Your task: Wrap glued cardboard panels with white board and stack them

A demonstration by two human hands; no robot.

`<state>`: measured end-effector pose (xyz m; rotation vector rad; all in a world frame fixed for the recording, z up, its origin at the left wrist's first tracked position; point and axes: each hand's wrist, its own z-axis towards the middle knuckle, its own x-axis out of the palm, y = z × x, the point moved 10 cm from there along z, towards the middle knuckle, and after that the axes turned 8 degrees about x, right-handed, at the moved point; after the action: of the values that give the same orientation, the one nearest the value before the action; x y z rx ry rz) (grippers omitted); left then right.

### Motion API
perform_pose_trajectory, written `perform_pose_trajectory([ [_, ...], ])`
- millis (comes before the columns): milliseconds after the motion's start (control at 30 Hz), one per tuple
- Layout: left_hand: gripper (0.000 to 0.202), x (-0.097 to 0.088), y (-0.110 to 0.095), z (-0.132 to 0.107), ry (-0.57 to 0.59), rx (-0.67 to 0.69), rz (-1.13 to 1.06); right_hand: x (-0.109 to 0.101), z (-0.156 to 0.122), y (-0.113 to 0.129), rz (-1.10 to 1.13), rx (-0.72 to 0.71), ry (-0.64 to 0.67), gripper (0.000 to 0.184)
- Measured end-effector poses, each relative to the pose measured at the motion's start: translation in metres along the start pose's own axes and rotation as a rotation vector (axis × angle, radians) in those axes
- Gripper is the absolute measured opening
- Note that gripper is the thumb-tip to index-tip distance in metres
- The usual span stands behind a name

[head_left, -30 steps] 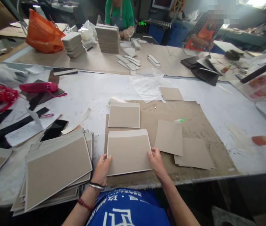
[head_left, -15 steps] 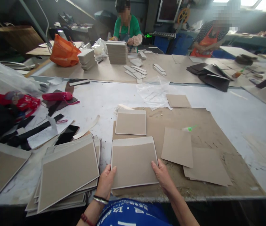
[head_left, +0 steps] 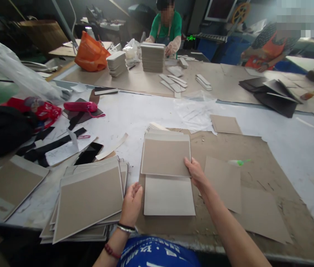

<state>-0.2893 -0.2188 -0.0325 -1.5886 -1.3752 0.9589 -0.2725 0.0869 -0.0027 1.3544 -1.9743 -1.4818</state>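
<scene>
My right hand [head_left: 196,172] grips the lower right corner of a brown cardboard panel [head_left: 166,157] with a pale strip and light edges. The panel lies over the far part of a whitish board [head_left: 169,196]. My left hand [head_left: 132,204] is beside that board's left edge, its fingers curled together with nothing visible in them. Left of it, a stack of similar brown panels [head_left: 90,200] is piled unevenly. Plain brown sheets [head_left: 223,181] lie to the right of my right forearm.
A green-tipped applicator [head_left: 239,162] lies on the brown work sheet [head_left: 259,155]. To the left are a phone [head_left: 89,152], a pink pouch [head_left: 80,106] and dark strips. A co-worker in green [head_left: 166,27] stands behind a tall stack [head_left: 153,57]; another person wears an orange apron [head_left: 268,52].
The brown panel has moved away from me in my right hand, exposing a whitish board. My left hand has let go of the panel. The view has shifted slightly left.
</scene>
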Motion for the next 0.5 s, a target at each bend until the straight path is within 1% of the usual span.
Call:
perform_pose_trajectory([
  [33, 0.046, 0.002, 0.002, -0.001, 0.017, 0.011, 0.034, -0.006, 0.012, 0.008, -0.157, -0.034, -0.082, 0.038],
  [67, 0.044, 0.006, 0.006, -0.002, 0.038, 0.017, 0.076, -0.011, 0.021, 0.009, -0.225, -0.039, -0.134, 0.037],
  [100, 0.043, 0.009, 0.01, -0.004, 0.059, 0.017, 0.123, -0.016, 0.026, 0.008, -0.288, -0.044, -0.183, 0.035],
  [167, 0.041, 0.014, 0.018, -0.007, 0.089, 0.016, 0.231, -0.026, 0.023, -0.004, -0.348, -0.04, -0.237, 0.032],
  [267, 0.043, 0.017, 0.024, -0.008, 0.109, 0.056, 0.405, -0.035, -0.009, -0.035, -0.436, -0.036, -0.262, 0.023],
  [367, 0.046, 0.015, 0.031, -0.002, 0.108, 0.079, 0.506, -0.031, -0.046, -0.063, -0.637, -0.011, -0.251, 0.017],
  [433, 0.045, 0.012, 0.04, 0.004, 0.11, 0.055, 0.53, -0.028, -0.062, -0.073, -0.742, 0.038, -0.262, 0.018],
  [500, 0.043, 0.013, 0.045, 0.01, 0.148, 0.049, 0.54, -0.028, -0.069, -0.079, -0.758, 0.098, -0.266, 0.018],
])
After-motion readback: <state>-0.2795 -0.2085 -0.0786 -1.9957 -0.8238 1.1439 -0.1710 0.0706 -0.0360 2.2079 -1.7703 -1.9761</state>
